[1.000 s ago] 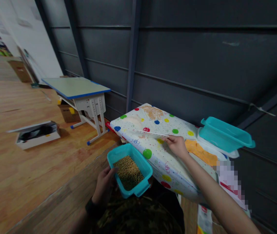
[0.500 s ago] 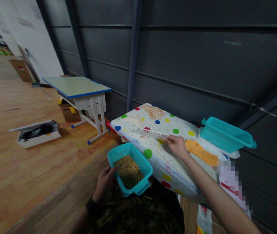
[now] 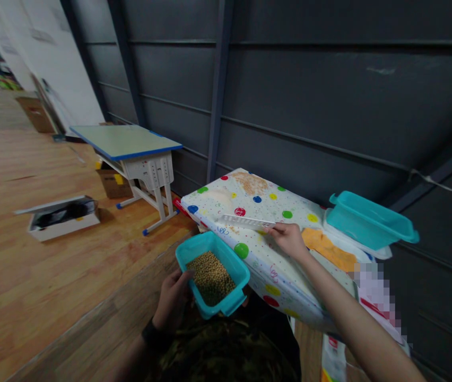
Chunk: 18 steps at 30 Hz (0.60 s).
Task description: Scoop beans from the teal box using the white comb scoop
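Note:
My left hand (image 3: 173,297) grips the near-left rim of a teal plastic bin (image 3: 238,260), thumb over the edge. The bin hangs beside the table's front edge, part-filled with yellow and green beans (image 3: 211,273). In my right hand (image 3: 290,240) is one end of a white slotted plastic strip (image 3: 248,221), held low over the spotted tablecloth (image 3: 266,257). Whether the strip touches the cloth is unclear. A small tan patch of grains (image 3: 233,229) lies just by the strip. Farther back are a spread of tan grains (image 3: 252,183) and a pale white heap (image 3: 217,198).
A second teal bin (image 3: 369,223) stands on a white lid at the table's right end, near an orange cloth (image 3: 327,248). To the left are a school desk (image 3: 126,142) and an open white box (image 3: 64,223) on the floor. A dark panelled wall (image 3: 309,95) backs the table.
The slotted strip has shifted slightly toward the table's front edge, its far end a little right. The bin in my left hand has risen very slightly.

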Available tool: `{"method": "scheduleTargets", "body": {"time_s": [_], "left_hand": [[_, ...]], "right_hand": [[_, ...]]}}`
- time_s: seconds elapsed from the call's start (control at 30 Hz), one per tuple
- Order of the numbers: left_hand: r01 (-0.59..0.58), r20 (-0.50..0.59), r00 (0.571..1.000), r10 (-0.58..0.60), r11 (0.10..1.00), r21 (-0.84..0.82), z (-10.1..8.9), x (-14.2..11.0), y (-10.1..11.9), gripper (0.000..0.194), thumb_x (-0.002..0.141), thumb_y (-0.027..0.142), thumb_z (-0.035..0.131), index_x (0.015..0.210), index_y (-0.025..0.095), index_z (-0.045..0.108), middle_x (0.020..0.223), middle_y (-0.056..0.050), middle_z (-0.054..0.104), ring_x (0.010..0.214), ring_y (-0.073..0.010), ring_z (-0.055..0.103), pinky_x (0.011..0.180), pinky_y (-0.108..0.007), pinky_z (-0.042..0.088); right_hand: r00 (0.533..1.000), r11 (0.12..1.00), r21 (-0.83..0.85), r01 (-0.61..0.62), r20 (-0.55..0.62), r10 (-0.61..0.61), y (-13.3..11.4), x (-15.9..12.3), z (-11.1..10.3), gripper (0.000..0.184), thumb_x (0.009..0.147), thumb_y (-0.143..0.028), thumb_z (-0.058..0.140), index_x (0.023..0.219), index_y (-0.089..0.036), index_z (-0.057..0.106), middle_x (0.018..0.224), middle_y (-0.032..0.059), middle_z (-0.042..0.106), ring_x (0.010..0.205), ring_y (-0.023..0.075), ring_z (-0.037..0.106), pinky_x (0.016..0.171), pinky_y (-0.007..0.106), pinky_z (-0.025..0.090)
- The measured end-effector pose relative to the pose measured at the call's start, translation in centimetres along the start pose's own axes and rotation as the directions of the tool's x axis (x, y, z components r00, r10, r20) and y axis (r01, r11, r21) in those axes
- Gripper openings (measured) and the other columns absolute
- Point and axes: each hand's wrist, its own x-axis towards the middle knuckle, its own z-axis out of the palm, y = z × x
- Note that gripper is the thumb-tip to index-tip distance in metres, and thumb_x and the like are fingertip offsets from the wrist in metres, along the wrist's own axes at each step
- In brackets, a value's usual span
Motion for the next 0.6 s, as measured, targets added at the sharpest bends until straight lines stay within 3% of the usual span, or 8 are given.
{"method": "scheduleTargets", "body": {"time_s": [0.13, 0.4, 0.6], "left_hand": [[0.004, -0.013, 1.0, -0.004, 1.0, -0.003, 0.4, 0.0, 0.3, 0.055, 0.06, 0.06, 0.104, 0.078, 0.02, 0.071, 0.051, 0.007, 0.06, 0.04, -0.0113, 0.05, 0.039, -0.024, 0.039], [-0.005, -0.02, 1.0, 0.006, 1.0, 0.01, 0.8, -0.2, 0.5, 0.054, 0.057, 0.058, 0.104, 0.072, 0.02, 0.07, 0.049, 0.006, 0.058, 0.039, -0.0109, 0.049, 0.037, -0.023, 0.038], [-0.003, -0.031, 1.0, 0.004, 0.999, 0.041, 1.4, -0.5, 1.1, 0.056, 0.056, 0.063, 0.103, 0.07, 0.021, 0.068, 0.046, 0.007, 0.054, 0.038, -0.0108, 0.046, 0.036, -0.024, 0.038]], "right_hand": [[0.999, 0.996, 0.079, -0.044, -0.003, 0.045, -0.8, -0.2, -0.2, 0.068, 0.096, -0.081, 0.066, 0.06, -0.023, 0.073, 0.053, 0.0009, 0.056, 0.054, 0.0172, 0.047, 0.053, 0.032, 0.039], [0.999, 0.997, 0.053, -0.048, 0.007, 0.048, -0.9, -1.1, -1.0, 0.069, 0.094, -0.082, 0.066, 0.057, -0.024, 0.069, 0.051, 0.0001, 0.054, 0.053, 0.0162, 0.044, 0.054, 0.033, 0.035], [0.998, 0.998, 0.042, -0.057, -0.033, 0.058, -1.2, -2.2, -1.7, 0.066, 0.096, -0.078, 0.065, 0.061, -0.023, 0.076, 0.051, 0.0013, 0.057, 0.052, 0.0173, 0.045, 0.053, 0.033, 0.037]]}}
